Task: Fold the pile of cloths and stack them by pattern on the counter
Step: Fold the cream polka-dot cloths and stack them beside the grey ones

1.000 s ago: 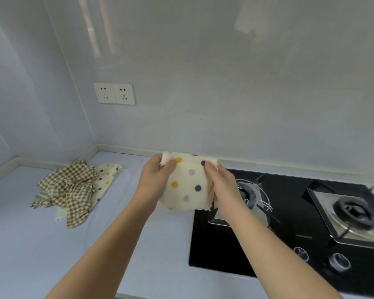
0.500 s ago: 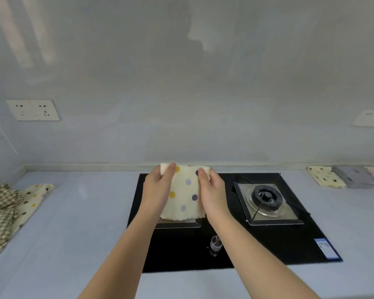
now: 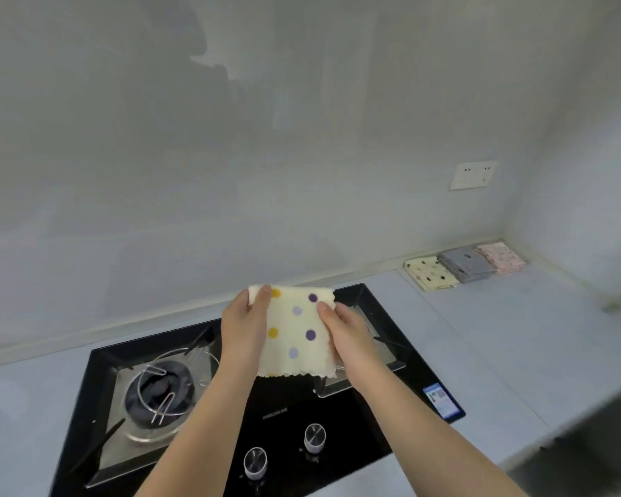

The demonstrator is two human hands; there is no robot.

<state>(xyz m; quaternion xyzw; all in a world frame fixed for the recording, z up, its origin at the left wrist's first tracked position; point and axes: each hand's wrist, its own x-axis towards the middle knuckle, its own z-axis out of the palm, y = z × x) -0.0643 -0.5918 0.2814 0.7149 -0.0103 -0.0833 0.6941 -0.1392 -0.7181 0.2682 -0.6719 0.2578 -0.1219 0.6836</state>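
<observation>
Cloth (image 3: 294, 335), cream, folded square, yellow and purple dots: held upright in the air above the black glass gas hob (image 3: 284, 425), scalloped edge hanging down. Left hand (image 3: 242, 328) pinches its upper left corner, thumb in front; right hand (image 3: 348, 331) grips its right edge, thumb on the face. Pale counter (image 3: 499, 353): in its far right corner by the wall, three folded stacks in a row: cream cloth with dark dots (image 3: 431, 273), grey cloth (image 3: 465, 263), pink patterned cloth (image 3: 502, 258). White wall socket (image 3: 474, 175) above them.
</observation>
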